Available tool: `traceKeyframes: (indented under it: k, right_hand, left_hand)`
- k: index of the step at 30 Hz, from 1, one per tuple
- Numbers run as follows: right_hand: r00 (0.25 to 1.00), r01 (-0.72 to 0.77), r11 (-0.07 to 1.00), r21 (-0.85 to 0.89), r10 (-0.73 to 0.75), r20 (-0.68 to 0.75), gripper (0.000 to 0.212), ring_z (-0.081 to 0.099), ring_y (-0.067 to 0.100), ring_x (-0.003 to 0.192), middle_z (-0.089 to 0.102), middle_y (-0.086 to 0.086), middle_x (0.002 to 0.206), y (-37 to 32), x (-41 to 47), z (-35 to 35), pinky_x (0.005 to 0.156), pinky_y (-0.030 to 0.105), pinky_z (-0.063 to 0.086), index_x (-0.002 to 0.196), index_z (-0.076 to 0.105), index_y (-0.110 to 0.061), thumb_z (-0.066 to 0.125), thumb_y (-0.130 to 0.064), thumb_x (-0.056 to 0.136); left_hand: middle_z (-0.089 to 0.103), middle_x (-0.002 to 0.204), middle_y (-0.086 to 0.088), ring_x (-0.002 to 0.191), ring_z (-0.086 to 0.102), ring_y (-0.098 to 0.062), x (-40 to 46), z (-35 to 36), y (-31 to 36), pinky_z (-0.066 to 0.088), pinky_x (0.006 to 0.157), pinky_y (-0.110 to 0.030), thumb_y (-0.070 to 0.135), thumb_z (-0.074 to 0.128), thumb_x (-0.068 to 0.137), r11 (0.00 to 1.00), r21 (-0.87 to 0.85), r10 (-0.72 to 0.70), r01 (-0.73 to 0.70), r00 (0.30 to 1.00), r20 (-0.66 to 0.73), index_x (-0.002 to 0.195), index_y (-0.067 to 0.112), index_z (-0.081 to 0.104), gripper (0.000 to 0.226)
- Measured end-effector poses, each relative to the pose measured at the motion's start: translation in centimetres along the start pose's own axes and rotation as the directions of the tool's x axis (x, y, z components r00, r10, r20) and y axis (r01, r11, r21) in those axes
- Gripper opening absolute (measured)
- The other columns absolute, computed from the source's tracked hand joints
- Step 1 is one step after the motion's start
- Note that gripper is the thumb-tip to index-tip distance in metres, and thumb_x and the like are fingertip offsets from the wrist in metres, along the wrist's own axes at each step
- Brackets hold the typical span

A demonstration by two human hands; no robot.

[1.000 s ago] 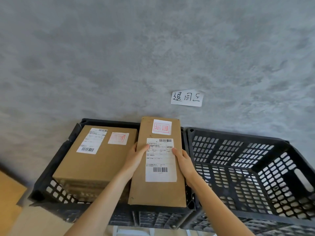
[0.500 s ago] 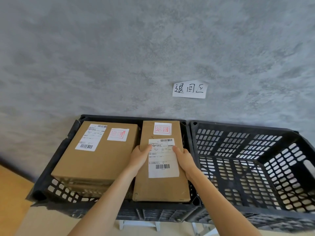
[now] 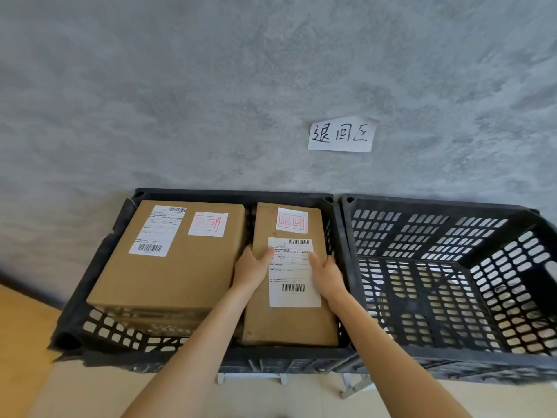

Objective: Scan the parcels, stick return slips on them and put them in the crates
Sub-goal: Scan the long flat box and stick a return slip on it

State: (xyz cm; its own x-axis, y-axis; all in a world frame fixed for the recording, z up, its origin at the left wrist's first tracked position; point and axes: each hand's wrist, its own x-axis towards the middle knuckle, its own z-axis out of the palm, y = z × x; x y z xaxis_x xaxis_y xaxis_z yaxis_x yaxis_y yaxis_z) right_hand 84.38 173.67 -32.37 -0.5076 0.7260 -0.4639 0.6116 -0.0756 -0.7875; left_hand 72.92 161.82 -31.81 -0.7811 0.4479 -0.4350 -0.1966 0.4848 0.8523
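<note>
Right crate [image 3: 494, 362] cut by the frame's right edge; shipping label [image 3: 294, 271] print too small to read.

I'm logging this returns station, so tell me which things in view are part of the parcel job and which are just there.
Part of the job:
- narrow parcel, held by left hand and right hand
- wide parcel
- return slips
- left crate
- right crate

Just there:
- handwritten wall sign
- grey wall
</note>
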Motion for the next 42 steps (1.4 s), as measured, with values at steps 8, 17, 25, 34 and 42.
traceKeyframes:
  k: [8,17,25,34,42]
  right_hand:
    - [0.993,-0.111,0.993,-0.028,0.112,0.036,0.059,0.051,0.029,0.123,0.051,0.014,0.137,0.9,1.0,0.9,0.092,0.034,0.046,0.147,0.025,-0.002,0.039,-0.039,0.102]
    - [0.978,-0.197,0.976,-0.095,0.202,0.045,0.061,0.051,0.031,0.121,0.049,0.016,0.136,1.3,2.1,1.3,0.093,0.039,0.044,0.149,0.017,-0.003,0.034,-0.04,0.103]
    - [0.973,-0.218,0.973,-0.079,0.223,0.061,0.064,0.048,0.032,0.124,0.046,0.016,0.14,1.1,1.8,1.3,0.097,0.04,0.043,0.151,0.012,-0.004,0.034,-0.04,0.103]
    - [0.997,-0.071,0.997,0.014,0.071,0.035,0.069,0.044,0.03,0.131,0.042,0.013,0.146,-2.9,-0.1,-0.5,0.097,0.037,0.042,0.152,0.01,-0.005,0.044,-0.036,0.101]
    - [0.912,0.393,0.796,-0.46,-0.403,0.082,0.054,0.05,0.029,0.121,0.045,0.014,0.141,-11.6,-0.6,-5.0,0.093,0.037,0.047,0.145,0.029,-0.008,0.049,-0.027,0.099]
  left_hand:
    - [0.06,0.132,-0.003,0.118,0.057,-0.025,1.2,0.5,-2.2,0.046,0.1,-0.042,0.044,0.06,0.092,0.966,-0.127,-0.206,0.225,0.968,0.144,0.142,0.022,0.044,0.056]
    - [0.06,0.13,-0.006,0.108,0.059,-0.023,1.7,1.3,-3.0,0.045,0.084,-0.034,0.034,0.061,0.094,0.951,-0.217,-0.203,0.221,0.974,0.101,0.142,0.02,0.041,0.054]
    - [0.059,0.13,-0.008,0.116,0.057,-0.027,1.6,1.4,-2.8,0.044,0.086,-0.034,0.03,0.059,0.095,0.965,-0.161,-0.197,0.208,0.977,0.077,0.139,0.013,0.044,0.049]
    - [0.061,0.126,-0.008,0.11,0.058,-0.026,0.6,1.2,1.4,0.046,0.086,-0.034,0.034,0.054,0.096,0.99,0.033,-0.141,0.139,0.989,0.034,0.13,0.01,0.049,0.042]
    - [0.046,0.145,-0.01,0.13,0.047,-0.028,-1.8,-3.1,10.3,0.041,0.101,-0.036,0.024,0.05,0.1,0.923,0.325,0.277,-0.208,0.943,-0.183,0.145,0.012,0.037,0.048]
